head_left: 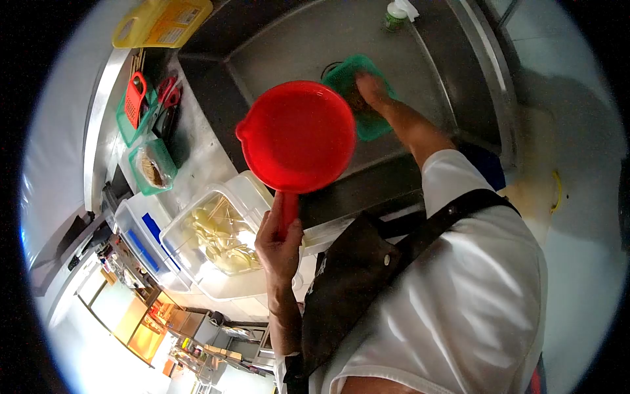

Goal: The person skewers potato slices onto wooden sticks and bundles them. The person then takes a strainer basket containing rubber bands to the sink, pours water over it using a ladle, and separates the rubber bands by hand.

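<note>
My left hand (279,246) is closed round the handle of a red plastic water dipper (298,134), whose wide round bowl is held up over the near side of a metal sink (289,49). Down in that sink, my right hand (373,90) reaches into a green plastic basket (362,65). Something brownish lies in the basket beneath the hand, too dark to name. The right fingers are blurred and partly hidden, so their grip does not show. The dipper's bowl overlaps the basket's left edge in view.
A clear tub of pale slices (220,240) stands left of the sink. Beyond it are a small green basket with a plastic bag (152,167), a red grater (135,98), red-handled scissors (172,92) and a yellow jug (164,23). A small green bottle (395,18) stands in the sink.
</note>
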Demonstrator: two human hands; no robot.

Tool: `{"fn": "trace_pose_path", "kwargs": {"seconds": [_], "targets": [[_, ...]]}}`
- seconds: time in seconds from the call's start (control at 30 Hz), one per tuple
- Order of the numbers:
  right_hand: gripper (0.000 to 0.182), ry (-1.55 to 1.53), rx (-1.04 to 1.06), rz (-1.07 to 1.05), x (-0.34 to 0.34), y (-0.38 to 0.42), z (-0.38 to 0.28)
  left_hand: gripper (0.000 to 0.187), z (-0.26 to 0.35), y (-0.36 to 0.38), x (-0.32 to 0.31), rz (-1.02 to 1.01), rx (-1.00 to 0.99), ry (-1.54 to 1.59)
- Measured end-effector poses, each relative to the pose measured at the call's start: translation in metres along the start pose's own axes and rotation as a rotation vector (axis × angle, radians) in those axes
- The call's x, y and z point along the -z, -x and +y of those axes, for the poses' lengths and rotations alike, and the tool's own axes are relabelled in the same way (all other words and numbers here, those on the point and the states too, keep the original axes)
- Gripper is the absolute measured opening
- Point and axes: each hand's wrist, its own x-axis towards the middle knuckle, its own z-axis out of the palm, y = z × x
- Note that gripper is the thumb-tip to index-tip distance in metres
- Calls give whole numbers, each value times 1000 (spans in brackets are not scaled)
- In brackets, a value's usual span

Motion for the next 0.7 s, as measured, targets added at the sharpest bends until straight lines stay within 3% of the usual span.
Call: {"fn": "trace_pose_path", "kwargs": {"seconds": [0.1, 0.2, 0.3, 0.5, 0.6, 0.7], "targets": [[35, 539, 251, 108, -13, 0, 19, 56, 3, 0, -1, 8, -16, -9], [30, 415, 152, 168, 0, 8, -1, 56, 2, 0, -4, 2, -12, 30], [27, 240, 204, 291, -26, -14, 15, 57, 5, -1, -5, 0, 0, 24], [33, 693, 267, -244, 4, 12, -21, 53, -6, -2, -1, 21, -112, -49], [38, 460, 480, 45, -30, 8, -4, 53, -5, -2, -5, 26, -126, 22], [39, 594, 763, 122, -31, 26, -4, 55, 5, 1, -3, 13, -19, 46]]}}
